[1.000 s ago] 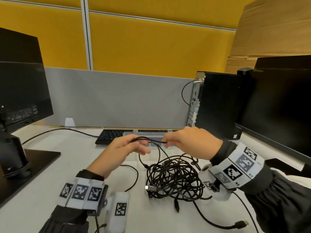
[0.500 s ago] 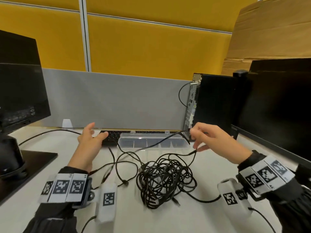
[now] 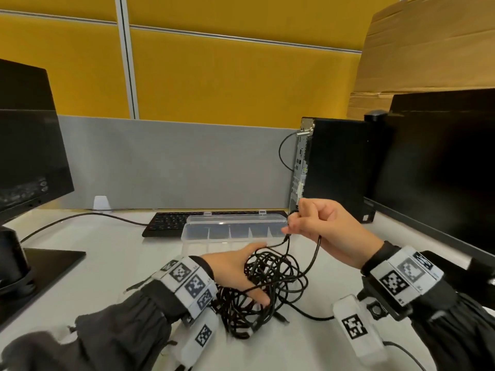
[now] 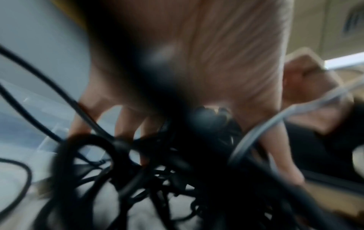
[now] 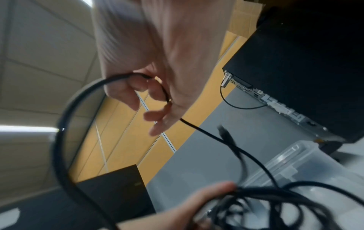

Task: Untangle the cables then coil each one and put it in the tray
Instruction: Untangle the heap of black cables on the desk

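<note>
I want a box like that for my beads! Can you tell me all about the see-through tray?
The tray is a long, shallow box of clear plastic, split by thin walls into a row of small compartments. It lies flat on the white desk, right in front of the keyboard. Its clear lid looks open behind it. No coiled cable is inside yet. The right hand hovers by its right end; whether they touch is unclear.

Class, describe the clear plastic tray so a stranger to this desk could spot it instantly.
Start at the black keyboard by the grey partition. Directly in front of it lies the tray, beyond the black cable tangle. It alone is see-through, long and divided into small compartments.
</note>
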Demonstrator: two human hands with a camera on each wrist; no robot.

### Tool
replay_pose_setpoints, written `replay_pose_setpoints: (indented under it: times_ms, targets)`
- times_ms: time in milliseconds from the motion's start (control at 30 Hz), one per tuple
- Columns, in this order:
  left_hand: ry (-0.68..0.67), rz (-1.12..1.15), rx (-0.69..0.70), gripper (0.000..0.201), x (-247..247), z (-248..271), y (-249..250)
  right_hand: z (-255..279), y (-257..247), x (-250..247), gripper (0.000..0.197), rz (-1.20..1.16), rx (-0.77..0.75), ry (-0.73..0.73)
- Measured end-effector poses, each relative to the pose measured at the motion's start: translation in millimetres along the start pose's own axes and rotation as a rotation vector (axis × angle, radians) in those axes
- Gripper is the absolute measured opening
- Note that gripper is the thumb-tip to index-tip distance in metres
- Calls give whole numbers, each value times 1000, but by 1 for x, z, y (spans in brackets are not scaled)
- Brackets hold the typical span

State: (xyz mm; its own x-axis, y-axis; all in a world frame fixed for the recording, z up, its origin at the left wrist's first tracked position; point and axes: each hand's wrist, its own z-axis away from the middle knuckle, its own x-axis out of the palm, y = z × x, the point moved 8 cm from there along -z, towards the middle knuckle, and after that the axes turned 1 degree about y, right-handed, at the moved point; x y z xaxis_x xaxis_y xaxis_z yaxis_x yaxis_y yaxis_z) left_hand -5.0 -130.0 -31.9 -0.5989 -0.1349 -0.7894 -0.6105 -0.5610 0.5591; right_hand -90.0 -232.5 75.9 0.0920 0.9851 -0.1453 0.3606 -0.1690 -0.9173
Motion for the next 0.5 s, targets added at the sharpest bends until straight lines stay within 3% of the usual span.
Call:
replay_pose_setpoints:
  times_ms: [100,233,300,400,500]
  targets:
    - [14,-143,-82,104,-2,-6,-15,2,-3,-7,36,-156,61,-15]
    - [231,-120,-45,43,-34,0,-30,6,-12,-43,23,-57,118,94]
    - [362,-67,-6,35,-54,8,-44,9,-12,-65,15,251,164,136]
    - [555,41,46,44,-84,26,-65,10,-5,-103,33,915,217,189]
    - [690,124,86,34,-102,44,-82,12,6,-132,21,1164,263,214]
